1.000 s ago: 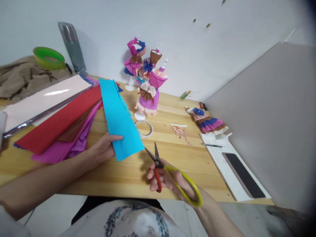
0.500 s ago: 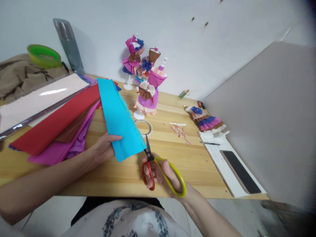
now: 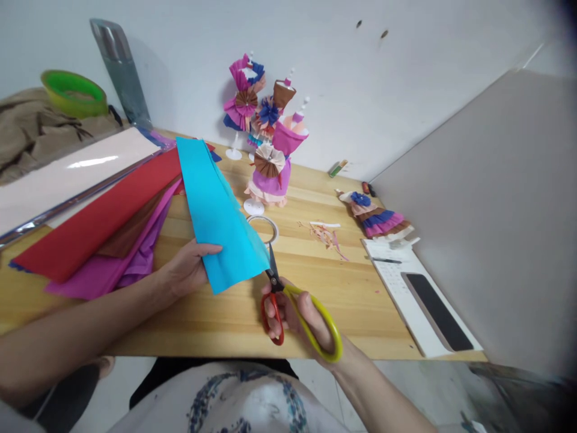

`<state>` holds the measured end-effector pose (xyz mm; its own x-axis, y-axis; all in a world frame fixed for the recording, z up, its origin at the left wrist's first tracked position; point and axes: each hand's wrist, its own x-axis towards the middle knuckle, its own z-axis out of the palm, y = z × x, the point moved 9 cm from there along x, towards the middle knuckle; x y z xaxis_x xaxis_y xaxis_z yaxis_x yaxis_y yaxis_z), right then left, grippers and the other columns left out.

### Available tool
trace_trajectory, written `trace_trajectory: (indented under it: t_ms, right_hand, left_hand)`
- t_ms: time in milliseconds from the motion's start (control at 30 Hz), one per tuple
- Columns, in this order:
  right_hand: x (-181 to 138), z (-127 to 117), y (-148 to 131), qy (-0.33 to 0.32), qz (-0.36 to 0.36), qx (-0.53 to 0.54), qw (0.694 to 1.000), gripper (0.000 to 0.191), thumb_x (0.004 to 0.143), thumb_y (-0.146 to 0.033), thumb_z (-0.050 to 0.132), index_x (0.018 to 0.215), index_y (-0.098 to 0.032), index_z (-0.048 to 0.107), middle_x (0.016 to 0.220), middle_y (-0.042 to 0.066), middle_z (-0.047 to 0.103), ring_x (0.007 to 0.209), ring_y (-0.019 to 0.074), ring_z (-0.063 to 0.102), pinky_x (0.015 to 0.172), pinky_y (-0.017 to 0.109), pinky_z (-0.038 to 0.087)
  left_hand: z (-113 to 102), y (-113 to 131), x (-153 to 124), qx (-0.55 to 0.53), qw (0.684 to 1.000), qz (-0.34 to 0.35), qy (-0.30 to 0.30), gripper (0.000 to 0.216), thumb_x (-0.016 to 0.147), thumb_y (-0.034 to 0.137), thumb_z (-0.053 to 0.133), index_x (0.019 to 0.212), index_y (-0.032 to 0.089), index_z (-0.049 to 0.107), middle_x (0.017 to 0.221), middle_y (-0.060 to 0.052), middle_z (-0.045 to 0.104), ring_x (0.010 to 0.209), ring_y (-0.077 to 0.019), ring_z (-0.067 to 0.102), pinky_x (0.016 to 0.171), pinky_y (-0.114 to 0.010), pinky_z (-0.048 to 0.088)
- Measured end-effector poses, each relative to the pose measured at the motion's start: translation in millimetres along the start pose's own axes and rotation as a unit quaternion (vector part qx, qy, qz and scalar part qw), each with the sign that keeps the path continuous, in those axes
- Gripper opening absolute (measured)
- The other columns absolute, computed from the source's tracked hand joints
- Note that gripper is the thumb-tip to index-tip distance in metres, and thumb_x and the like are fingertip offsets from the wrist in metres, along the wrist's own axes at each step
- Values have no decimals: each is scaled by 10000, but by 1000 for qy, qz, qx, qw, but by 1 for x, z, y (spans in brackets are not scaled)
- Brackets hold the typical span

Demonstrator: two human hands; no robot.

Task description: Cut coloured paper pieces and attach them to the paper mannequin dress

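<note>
My left hand [image 3: 192, 267] grips a long folded strip of bright blue crepe paper [image 3: 216, 216] by its near left edge, thumb on top. Its far end rests toward the other papers. In my right hand [image 3: 300, 319] is a pair of scissors [image 3: 274, 281] with one red and one yellow handle, the fingers through the loops. The blades are parted at the strip's near right corner, one blade hidden partly by the paper. Just beyond the blades, a roll of tape [image 3: 274, 231] lies flat on the wooden table [image 3: 216, 331].
Red paper [image 3: 103, 210] and magenta paper [image 3: 85, 276] lie at left, near a packet of pale paper [image 3: 90, 165]. Small dress forms [image 3: 270, 174] in paper dresses stand at the back. Paper scraps [image 3: 329, 237], another dress [image 3: 378, 219] and a phone [image 3: 437, 313] on a white board are at right.
The view has shifted slightly. Both hands, the blue paper and the scissors hold nearly the same positions, with the blades still parted at the paper's corner.
</note>
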<state>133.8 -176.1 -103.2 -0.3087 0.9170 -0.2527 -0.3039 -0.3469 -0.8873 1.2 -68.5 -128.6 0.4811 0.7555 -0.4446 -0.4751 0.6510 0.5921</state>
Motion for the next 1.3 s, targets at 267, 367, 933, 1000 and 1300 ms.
trace_trajectory:
  t_ms: [267,367,933,1000,1300]
  right_hand:
    - [-2,0,0,-6,-1,-1,1000,629,807,-768,528,1025,-178,549,774,-7,494,530,81,449,494,243,363]
    - [-2,1,-2,-3,0,-1,1000,635,797,-770,541,1020,-176,546,741,-18,482,506,72,432,476,232,338]
    - [-4,-4,3,20,21,-4,1000,602,804,-734,575,987,-161,559,622,-64,474,355,20,327,344,179,254]
    - [-3,-4,2,22,25,-11,999,566,818,-708,584,970,-164,551,599,-71,479,336,19,328,327,171,252]
    - [-1,-10,8,62,39,-30,997,498,828,-663,609,912,-178,533,522,-101,453,288,13,307,272,137,239]
  left_hand:
    - [2,1,-1,2,1000,4,-1,718,722,52,670,1413,179,519,1208,-101,724,1265,-370,568,1049,-510,495]
    - [0,-1,-2,7,1000,-9,2,713,740,58,674,1425,143,497,1220,-117,716,1259,-357,577,1055,-509,492]
    - [1,0,-3,14,1000,-14,7,754,744,32,653,1460,153,452,1282,-127,681,1251,-344,587,1035,-484,517]
    - [1,0,-2,16,1000,-14,8,759,739,42,660,1461,157,454,1265,-122,692,1256,-348,582,1035,-484,515]
    - [0,-3,-2,12,999,-25,17,749,736,46,652,1453,135,456,1225,-138,710,1213,-354,613,996,-487,535]
